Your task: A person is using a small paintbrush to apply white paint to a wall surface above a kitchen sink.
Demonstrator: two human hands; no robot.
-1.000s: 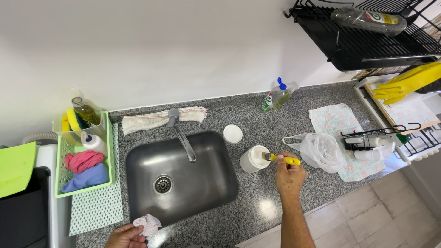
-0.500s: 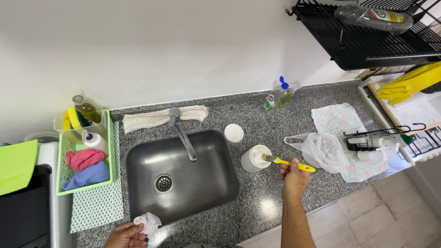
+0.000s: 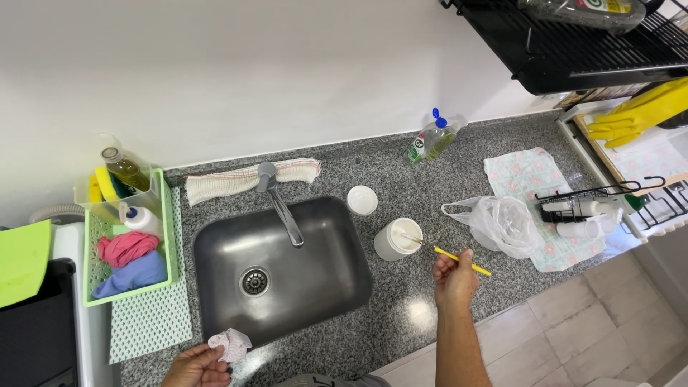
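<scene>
A thin yellow-handled brush (image 3: 459,259) in my right hand (image 3: 454,278) slants toward the open white jar (image 3: 396,239) on the granite desk (image 3: 416,315). A crumpled pale cloth (image 3: 231,344) sits in my left hand (image 3: 197,365) at the sink's near rim.

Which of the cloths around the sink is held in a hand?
The small crumpled whitish cloth at the sink's front edge, gripped by the left hand. The white towel behind the tap and the pink and blue cloths in the green basket lie untouched.

Green-labelled clear soap bottle (image 3: 428,140), blue cap, by back wall.
</scene>
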